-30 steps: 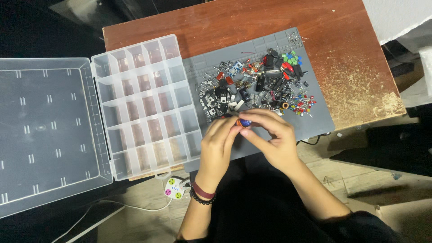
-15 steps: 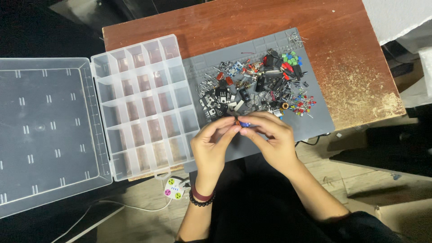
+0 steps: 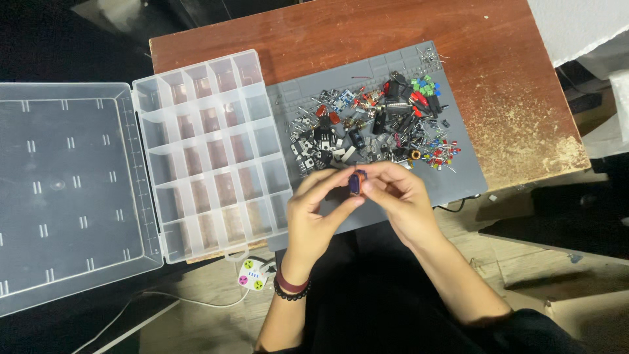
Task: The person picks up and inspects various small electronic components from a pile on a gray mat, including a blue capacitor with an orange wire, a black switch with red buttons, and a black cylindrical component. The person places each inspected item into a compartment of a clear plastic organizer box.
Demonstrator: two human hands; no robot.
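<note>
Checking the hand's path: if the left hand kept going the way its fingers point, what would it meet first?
Probably the pile of small electronic parts on the grey mat, just beyond the left hand; height above it is unclear.

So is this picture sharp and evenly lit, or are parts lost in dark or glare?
Head view: the wooden table and the heap of small parts are bright and fairly sharp; the open lid shows faint sheen; the top left corner is near black; the small blue part between both hands is slightly soft.
</note>
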